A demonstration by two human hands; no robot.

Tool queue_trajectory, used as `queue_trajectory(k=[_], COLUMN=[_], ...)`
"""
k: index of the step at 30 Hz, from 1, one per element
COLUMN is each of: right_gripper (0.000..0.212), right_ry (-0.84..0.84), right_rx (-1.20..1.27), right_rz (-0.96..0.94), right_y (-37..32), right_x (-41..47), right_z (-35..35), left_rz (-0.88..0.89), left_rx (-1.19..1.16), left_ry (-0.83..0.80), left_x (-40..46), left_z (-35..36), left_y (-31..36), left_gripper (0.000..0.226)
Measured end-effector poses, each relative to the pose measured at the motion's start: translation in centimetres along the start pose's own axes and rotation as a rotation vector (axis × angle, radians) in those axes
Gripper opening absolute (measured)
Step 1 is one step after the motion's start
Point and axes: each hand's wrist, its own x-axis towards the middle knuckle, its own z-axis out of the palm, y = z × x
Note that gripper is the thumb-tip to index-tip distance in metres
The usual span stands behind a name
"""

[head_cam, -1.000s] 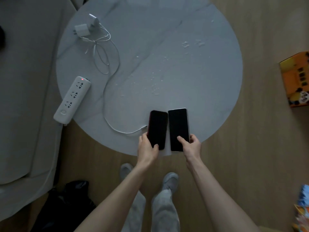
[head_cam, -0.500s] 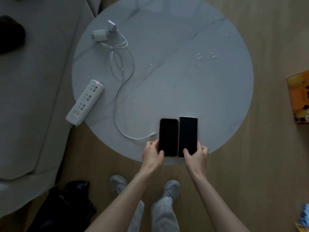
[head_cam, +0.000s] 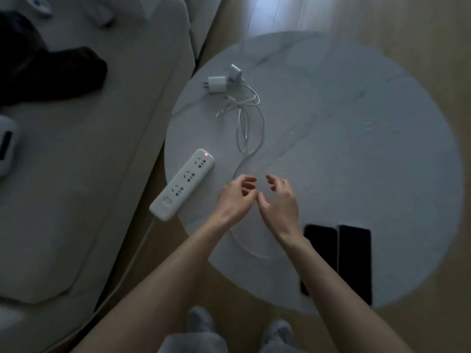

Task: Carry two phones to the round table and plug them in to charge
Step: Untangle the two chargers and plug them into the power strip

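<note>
Now that both phones lie flat on the table point(head_cam: 382, 103), side by side at the near edge, the carry step looks done. 0.5 s ago each hand was clamped on one; now left phone point(head_cam: 321, 240) and right phone point(head_cam: 354, 261) sit unheld, w/ the right forearm crossing over the left one. Left hand point(head_cam: 235, 197) and right hand point(head_cam: 279, 200) are empty, fingers curled loosely apart, thumbs nearly touching, hovering over the cable point(head_cam: 254, 149) beside the strip point(head_cam: 184, 183). Prob. next: grab the cable end. Two chargers point(head_cam: 224, 81) lie at the far side, not plugged in. Strip's red light is on. No brand or writing legible; pic too dim and blurred.
</note>
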Motion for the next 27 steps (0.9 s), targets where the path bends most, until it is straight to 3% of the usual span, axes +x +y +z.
queue_trajectory(k=[5,8,11,14,17,24,27], right_gripper=[0.033,0.017,0.021,0.039,0.030,0.020,0.017], right_ry=[0.116,0.342,0.481,0.241,0.082,0.112,0.038], right_rx=[0.079,0.198,0.212,-0.115,-0.379,-0.007,0.151], right_rz=[-0.280,-0.485,-0.671,-0.582,-0.480,-0.681,-0.636], right_y=[-2.4,-5.3,-8.7,-10.3,-9.5,-6.6,-4.6], right_x=[7.1,10.6,13.2,15.9,16.5,13.8,12.1], right_z=[2.5,2.4,2.3,2.4,2.7,1.3,0.6], left_rz=[0.306,0.454,0.547,0.559,0.474,0.404,0.363], left_rx=[0.151,0.273,0.339,0.344,0.346,0.441,0.382], left_ry=[0.173,0.327,0.439,0.468,0.462,0.351,0.328], left_x=[5.0,6.8,8.3,9.4,10.2,12.8,13.2], left_z=[-5.0,-7.5,-8.3,-7.7,-7.6,-7.8,-7.9], left_y=[-1.0,-2.0,-2.7,-3.0,-2.7,0.5,1.4], left_gripper=[0.028,0.019,0.023,0.034,0.041,0.047,0.047])
